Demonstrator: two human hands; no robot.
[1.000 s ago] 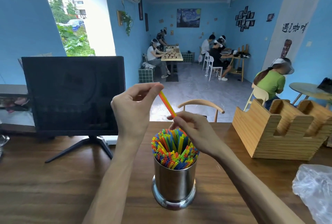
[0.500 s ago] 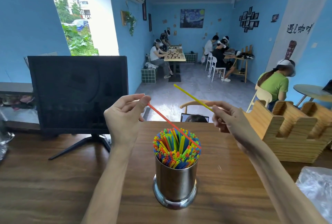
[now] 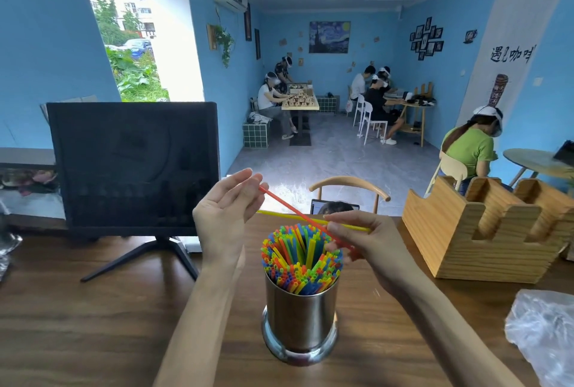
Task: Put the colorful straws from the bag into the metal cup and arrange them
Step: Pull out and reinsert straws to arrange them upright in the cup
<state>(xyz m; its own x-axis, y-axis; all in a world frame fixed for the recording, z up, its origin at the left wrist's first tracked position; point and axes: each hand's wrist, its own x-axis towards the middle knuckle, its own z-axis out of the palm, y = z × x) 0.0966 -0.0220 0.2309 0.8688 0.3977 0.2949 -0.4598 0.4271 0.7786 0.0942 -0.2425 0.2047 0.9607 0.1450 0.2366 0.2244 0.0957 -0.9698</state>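
A shiny metal cup point(image 3: 299, 318) stands on the wooden table, packed with upright colorful straws point(image 3: 301, 259). Above and left of the cup, my left hand point(image 3: 226, 219) pinches the upper end of a red straw point(image 3: 289, 208) between its fingertips. The red straw slants down to the right over the cup. My right hand point(image 3: 366, 243) is just right of the cup's rim and grips a yellow straw point(image 3: 279, 215) that lies nearly level and crosses under the red one. The red straw's lower end reaches into the right hand's fingers. The crumpled clear plastic bag point(image 3: 543, 334) lies at the table's right edge.
A dark monitor point(image 3: 133, 166) on a stand fills the back left of the table. A wooden slotted holder point(image 3: 484, 231) sits at the back right. A wooden chair back point(image 3: 351, 184) rises behind the table. Several people sit at tables farther back in the blue room.
My right hand came back down and left to the cup's rim, and its yellow straw swung level and now crosses the red one. The left hand barely moved.
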